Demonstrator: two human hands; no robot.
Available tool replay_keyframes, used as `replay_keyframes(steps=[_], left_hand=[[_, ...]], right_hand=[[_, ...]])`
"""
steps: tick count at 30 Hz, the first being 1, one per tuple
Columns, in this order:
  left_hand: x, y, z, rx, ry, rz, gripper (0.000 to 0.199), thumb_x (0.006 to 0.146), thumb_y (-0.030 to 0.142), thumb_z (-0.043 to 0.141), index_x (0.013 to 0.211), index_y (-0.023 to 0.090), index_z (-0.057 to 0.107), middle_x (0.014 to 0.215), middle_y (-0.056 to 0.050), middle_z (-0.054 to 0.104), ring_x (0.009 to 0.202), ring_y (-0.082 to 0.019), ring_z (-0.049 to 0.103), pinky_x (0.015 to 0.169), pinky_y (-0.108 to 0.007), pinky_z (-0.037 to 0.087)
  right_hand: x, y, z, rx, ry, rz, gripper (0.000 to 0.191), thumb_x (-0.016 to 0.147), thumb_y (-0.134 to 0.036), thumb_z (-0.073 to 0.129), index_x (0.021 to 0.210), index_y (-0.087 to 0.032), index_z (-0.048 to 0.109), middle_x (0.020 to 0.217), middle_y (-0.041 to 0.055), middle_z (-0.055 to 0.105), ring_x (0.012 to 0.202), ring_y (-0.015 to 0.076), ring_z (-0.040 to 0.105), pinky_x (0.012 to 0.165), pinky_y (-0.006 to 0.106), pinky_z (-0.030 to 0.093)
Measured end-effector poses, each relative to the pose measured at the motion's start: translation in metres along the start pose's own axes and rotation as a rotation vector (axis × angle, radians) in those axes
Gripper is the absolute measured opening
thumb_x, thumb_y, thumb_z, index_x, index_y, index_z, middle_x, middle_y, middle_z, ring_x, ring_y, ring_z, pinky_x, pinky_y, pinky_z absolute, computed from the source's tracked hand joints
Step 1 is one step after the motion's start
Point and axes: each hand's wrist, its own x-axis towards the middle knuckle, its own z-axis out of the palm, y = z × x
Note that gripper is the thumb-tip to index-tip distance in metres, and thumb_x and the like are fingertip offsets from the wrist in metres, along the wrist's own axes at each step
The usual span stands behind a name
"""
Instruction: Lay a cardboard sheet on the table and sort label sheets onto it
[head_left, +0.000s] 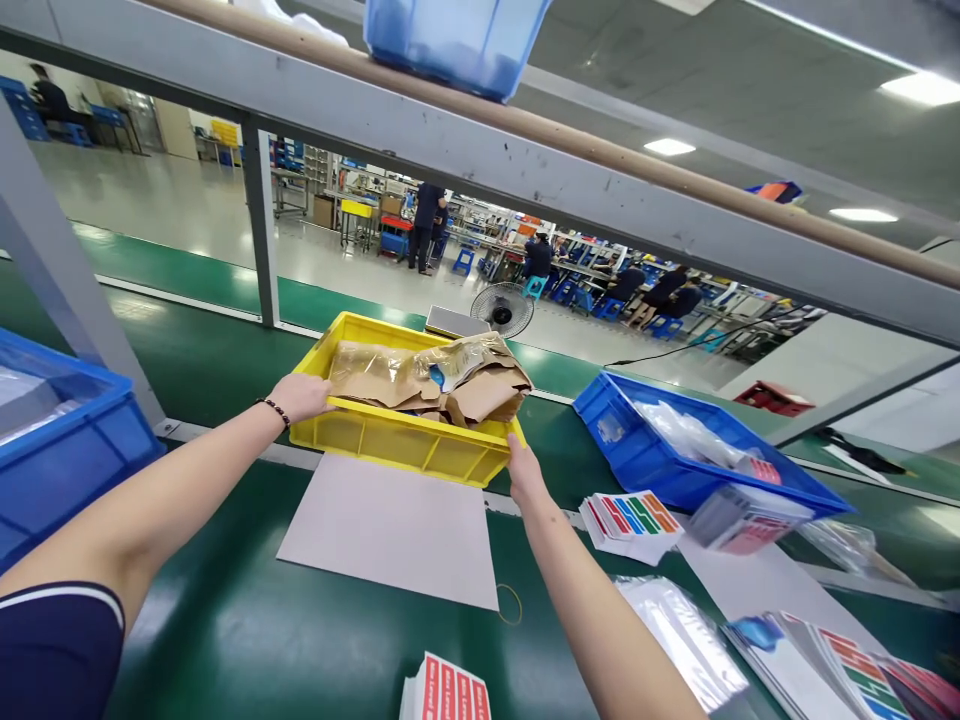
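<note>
Both my arms reach forward to a yellow plastic bin (420, 450) over the far side of the green bench. My left hand (304, 397) grips its left end near the rim. At the right front corner, my right hand (525, 470) is closed on the bin, its fingers partly hidden. Torn brown paper (487, 395) and clear wrapping fill the bin, with a small blue piece among them. A light grey sheet (394, 525) lies on the bench just in front of the bin. Beside its right corner rests a thin rubber band (510, 604).
Blue bins flank me, one at left (67, 450) and one at right (712, 455) holding clear bags. Printed cards (634, 520), red-printed labels (454, 690) and plastic bags (682, 640) lie on the bench. A metal frame (465, 130) crosses above. People work in the background.
</note>
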Motion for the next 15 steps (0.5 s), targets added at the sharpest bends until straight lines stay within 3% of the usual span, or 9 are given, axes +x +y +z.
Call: replay_keyframes(steps=[9,15], left_hand=[[-0.002,0.002,0.004,-0.028,0.055,-0.032,0.035,0.083,0.043,0.053,0.092,0.010,0.063,0.092,-0.017,0.065,0.088,-0.029,0.061,0.075,-0.035,0.045],[-0.011,0.012,0.001,-0.015,0.171,-0.052,0.034,0.083,0.041,0.054,0.090,0.009,0.062,0.089,-0.015,0.063,0.087,-0.029,0.059,0.075,-0.036,0.045]], right_hand=[[-0.004,-0.004,0.004,-0.064,-0.027,-0.054,0.050,0.081,-0.045,0.042,0.121,-0.018,0.052,0.110,0.0049,0.062,0.096,0.0219,0.060,0.074,0.028,0.052],[0.001,0.002,0.000,-0.158,-0.014,-0.098,0.062,0.078,-0.058,0.042,0.124,-0.017,0.051,0.109,0.0084,0.062,0.095,0.0246,0.060,0.073,0.031,0.051]])
